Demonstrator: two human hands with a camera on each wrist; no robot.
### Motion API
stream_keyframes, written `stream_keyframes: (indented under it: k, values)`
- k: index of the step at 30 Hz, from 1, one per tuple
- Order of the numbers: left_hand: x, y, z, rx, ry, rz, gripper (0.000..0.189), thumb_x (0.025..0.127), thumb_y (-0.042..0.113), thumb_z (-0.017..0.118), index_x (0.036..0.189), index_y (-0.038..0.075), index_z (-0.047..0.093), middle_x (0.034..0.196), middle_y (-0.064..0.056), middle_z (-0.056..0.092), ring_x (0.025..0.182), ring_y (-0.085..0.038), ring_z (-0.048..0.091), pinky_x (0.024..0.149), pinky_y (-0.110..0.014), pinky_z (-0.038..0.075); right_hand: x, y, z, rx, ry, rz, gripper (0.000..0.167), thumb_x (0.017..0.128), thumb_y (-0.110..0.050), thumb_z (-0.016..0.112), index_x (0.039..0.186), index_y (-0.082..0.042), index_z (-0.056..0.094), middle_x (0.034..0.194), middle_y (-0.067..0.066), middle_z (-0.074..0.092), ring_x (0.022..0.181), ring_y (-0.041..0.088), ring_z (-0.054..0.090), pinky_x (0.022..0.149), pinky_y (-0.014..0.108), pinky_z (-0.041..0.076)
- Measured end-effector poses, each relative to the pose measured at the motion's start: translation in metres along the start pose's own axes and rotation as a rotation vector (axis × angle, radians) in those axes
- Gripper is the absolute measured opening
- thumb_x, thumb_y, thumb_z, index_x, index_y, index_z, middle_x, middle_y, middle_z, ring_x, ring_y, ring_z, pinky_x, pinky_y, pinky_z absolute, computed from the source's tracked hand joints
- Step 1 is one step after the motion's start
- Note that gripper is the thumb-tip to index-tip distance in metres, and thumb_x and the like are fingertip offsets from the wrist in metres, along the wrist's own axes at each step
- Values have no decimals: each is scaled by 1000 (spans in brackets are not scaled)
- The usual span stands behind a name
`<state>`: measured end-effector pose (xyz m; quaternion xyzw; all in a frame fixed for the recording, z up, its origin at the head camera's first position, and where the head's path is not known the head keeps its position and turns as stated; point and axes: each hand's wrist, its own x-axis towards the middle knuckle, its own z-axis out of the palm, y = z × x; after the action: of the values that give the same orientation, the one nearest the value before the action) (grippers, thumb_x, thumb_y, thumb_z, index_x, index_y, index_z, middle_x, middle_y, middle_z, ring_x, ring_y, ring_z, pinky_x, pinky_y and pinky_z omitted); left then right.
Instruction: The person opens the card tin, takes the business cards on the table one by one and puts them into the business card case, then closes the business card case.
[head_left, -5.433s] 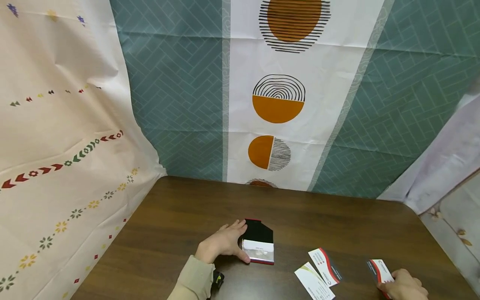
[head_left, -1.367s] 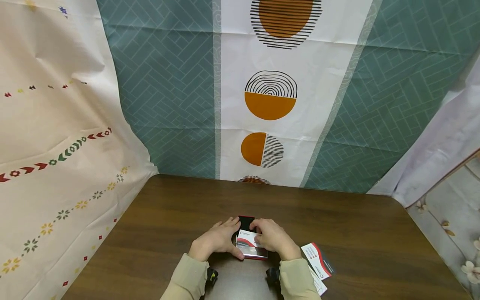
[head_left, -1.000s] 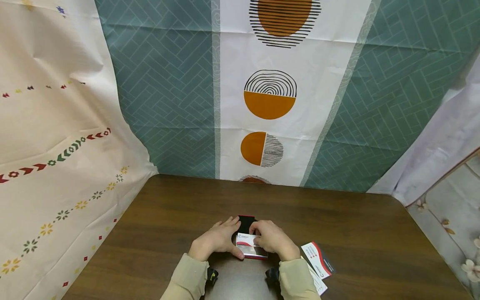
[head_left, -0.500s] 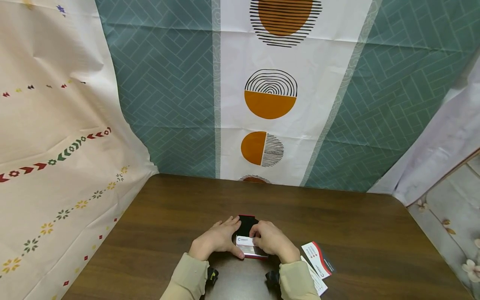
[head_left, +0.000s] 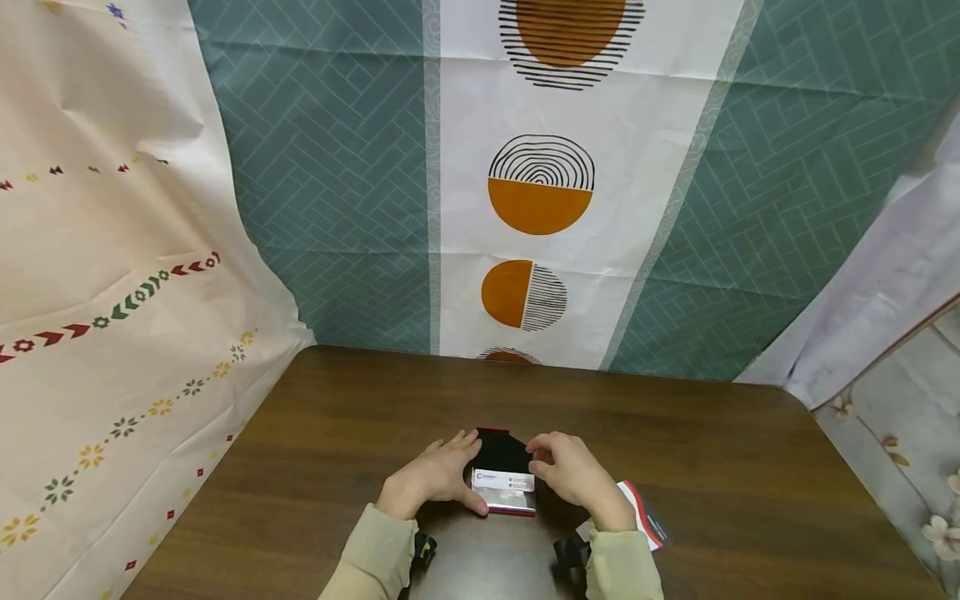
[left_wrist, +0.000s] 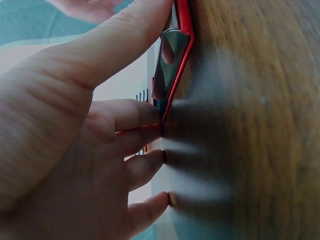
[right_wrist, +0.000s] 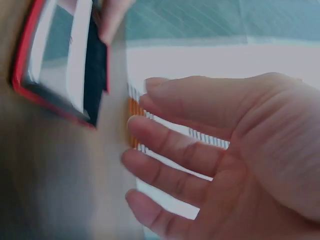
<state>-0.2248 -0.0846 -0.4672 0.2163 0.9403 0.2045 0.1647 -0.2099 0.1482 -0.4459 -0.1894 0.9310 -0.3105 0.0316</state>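
Note:
A business card holder (head_left: 504,502) with a red edge lies unfolded on the table, its black flap (head_left: 501,452) toward the back. A white business card (head_left: 495,479) sits in its shiny metal pocket, with a printed strip showing. My left hand (head_left: 435,481) holds the holder at its left side, thumb at the near corner and index finger farther back. In the left wrist view the other fingertips (left_wrist: 159,156) rest on the table. My right hand (head_left: 573,471) is just right of the holder, fingers loosely bent around nothing; the right wrist view shows a gap between them.
A red, white and dark business card (head_left: 643,518) lies on the brown table (head_left: 750,483) beside my right wrist. Another white card (head_left: 584,529) is mostly hidden under that forearm. Patterned cloths (head_left: 360,208) hang behind the table and along its left side.
My right hand has brought a card from the right and slid it down into the holder's pocket. It has now let go and moved right; my left hand stays at the holder.

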Motion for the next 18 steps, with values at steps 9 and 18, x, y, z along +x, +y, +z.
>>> stream_keyframes:
  k: [9, 18]
  values:
    - [-2, 0, 1, 6, -2, 10, 104, 69, 49, 85, 149, 1, 39, 159, -11, 26, 147, -30, 18, 115, -53, 18, -25, 30, -28, 24, 116, 203, 16, 82, -3, 75, 96, -6, 68, 78, -2, 58, 73, 15, 54, 67, 34, 47]
    - [1, -1, 1, 0, -2, 6, 105, 69, 50, 85, 150, 3, 38, 160, -10, 24, 147, -29, 17, 116, -53, 17, -44, 48, -52, -60, 138, 513, 36, 82, -23, 77, 105, -1, 61, 102, 19, 64, 89, 36, 58, 68, 51, 48]
